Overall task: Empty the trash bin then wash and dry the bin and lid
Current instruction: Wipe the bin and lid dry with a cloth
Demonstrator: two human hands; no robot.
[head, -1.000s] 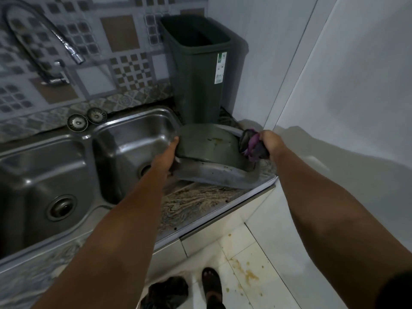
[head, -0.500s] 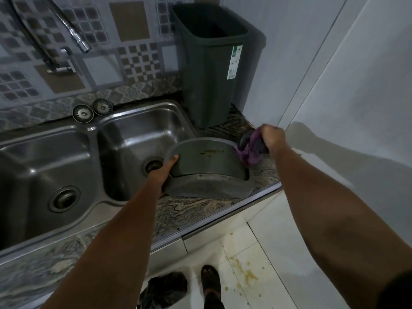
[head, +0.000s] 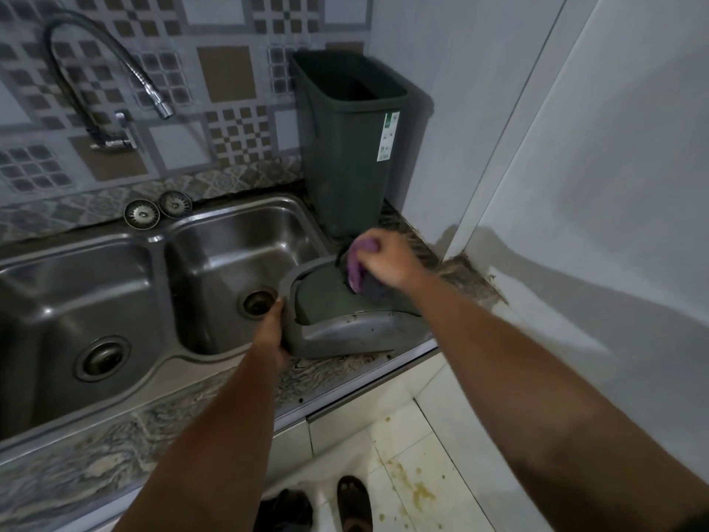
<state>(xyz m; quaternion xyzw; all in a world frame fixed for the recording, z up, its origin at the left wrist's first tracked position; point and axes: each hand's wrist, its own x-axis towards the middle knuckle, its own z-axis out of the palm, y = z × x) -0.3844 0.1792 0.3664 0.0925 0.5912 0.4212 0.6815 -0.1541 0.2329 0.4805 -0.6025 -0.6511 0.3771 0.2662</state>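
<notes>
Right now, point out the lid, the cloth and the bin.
lid (head: 353,335): head view, on its grey front rim facing the camera.
cloth (head: 356,268): head view, on the purple fold hanging below the right hand.
bin (head: 345,170): head view, on its dark front wall, left of the label.

The lid (head: 345,332) fills the narrow tabletop (head: 333,372) strip between the right sink basin (head: 238,263) and the side wall (head: 575,186), with the upright bin (head: 345,147) closing the corner behind it, while both basins lie open to the left.
</notes>
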